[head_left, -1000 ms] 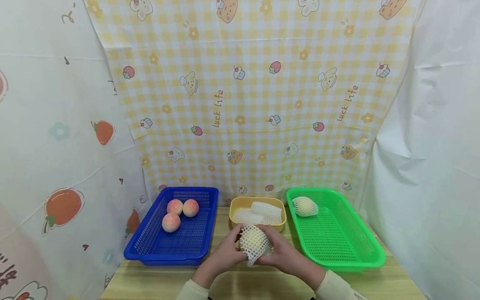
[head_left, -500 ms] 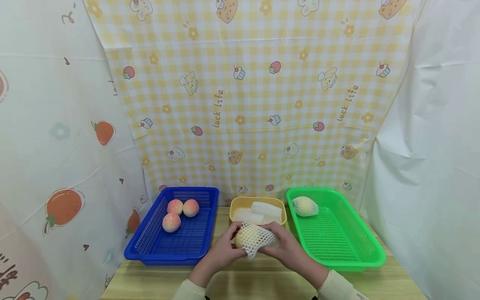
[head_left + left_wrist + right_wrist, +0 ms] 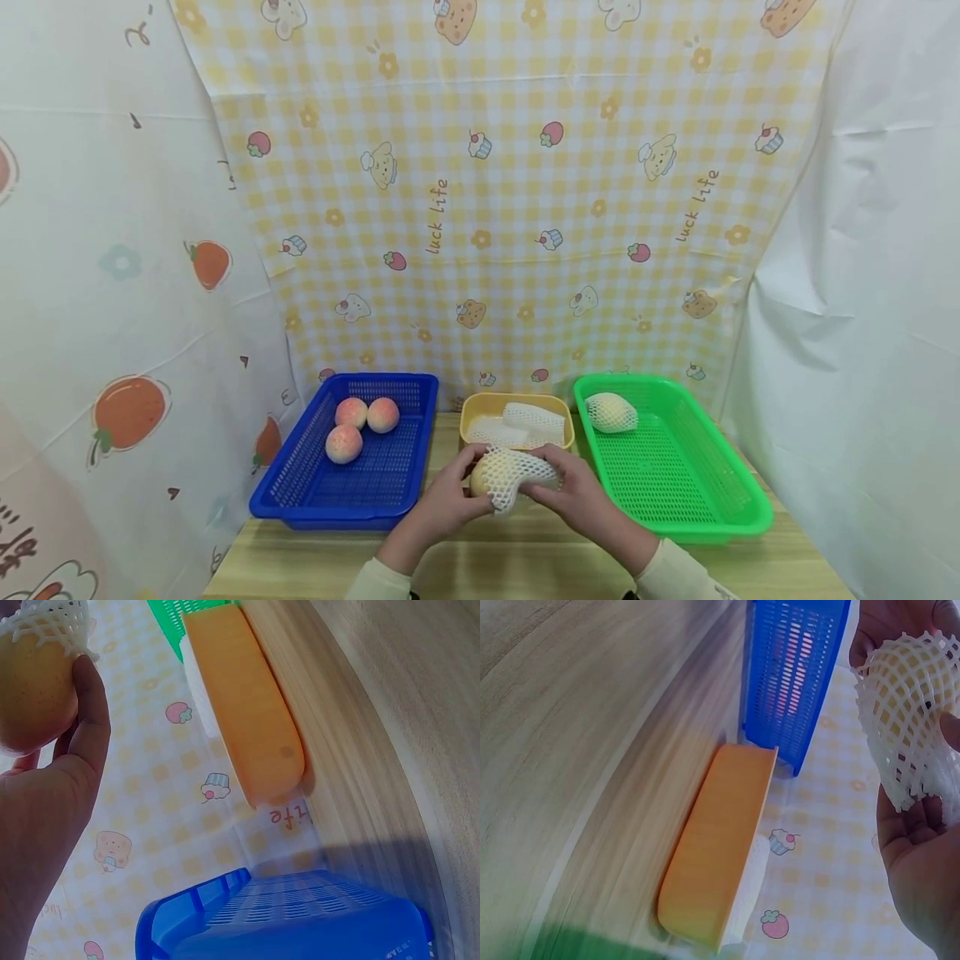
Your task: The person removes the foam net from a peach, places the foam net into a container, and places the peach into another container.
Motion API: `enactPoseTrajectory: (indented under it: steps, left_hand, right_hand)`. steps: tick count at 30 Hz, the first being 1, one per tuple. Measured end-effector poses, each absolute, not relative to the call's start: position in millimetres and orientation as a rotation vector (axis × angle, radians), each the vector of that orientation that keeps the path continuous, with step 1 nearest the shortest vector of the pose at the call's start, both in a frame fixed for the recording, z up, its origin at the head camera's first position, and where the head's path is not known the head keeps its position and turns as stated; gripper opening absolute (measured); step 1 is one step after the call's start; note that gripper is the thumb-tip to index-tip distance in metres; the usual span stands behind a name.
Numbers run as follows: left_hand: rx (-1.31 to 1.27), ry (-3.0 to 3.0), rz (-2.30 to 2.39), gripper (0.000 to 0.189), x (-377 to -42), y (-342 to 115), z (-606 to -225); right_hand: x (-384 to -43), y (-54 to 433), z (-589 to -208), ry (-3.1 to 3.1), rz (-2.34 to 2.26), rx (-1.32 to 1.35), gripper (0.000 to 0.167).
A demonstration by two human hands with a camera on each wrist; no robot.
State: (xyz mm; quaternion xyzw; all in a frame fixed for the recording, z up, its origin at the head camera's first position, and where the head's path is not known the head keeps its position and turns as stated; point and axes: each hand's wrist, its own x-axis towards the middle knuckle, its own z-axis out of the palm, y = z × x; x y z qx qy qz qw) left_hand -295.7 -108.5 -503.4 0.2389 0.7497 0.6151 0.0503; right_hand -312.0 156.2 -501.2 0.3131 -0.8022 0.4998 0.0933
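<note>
Between both hands, above the table, is a peach (image 3: pixel 34 697) partly inside a white foam net sleeve (image 3: pixel 504 473). My left hand (image 3: pixel 447 504) grips the peach from the left, with fingertips right at the net's edge in the left wrist view. The peach's left end is bare. My right hand (image 3: pixel 576 493) pinches the loose, narrowed end of the net on the right side. In the right wrist view, the net (image 3: pixel 901 712) stretches over the peach, and part of the right hand runs out of frame.
A blue basket (image 3: pixel 341 522) with several peaches (image 3: pixel 343 444) stands at left. Behind the hands is a yellow box (image 3: pixel 468 408) with spare foam nets (image 3: pixel 534 421). A green basket (image 3: pixel 738 529) at right holds one net-wrapped fruit (image 3: pixel 611 413). A patterned cloth (image 3: pixel 510 192) hangs behind.
The peach has turned so its bare end faces left and the net's loose end points right. The right hand has shifted slightly right and now pinches that end.
</note>
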Motion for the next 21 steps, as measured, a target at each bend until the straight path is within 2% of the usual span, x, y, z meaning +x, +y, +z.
enactPoseTrajectory:
  steps: [21]
  left_hand:
    - [0.712,2.289,1.903,0.069,-296,-113,-502]
  right_hand:
    - [-309,170,-493,-2.368,1.504,0.841,0.015]
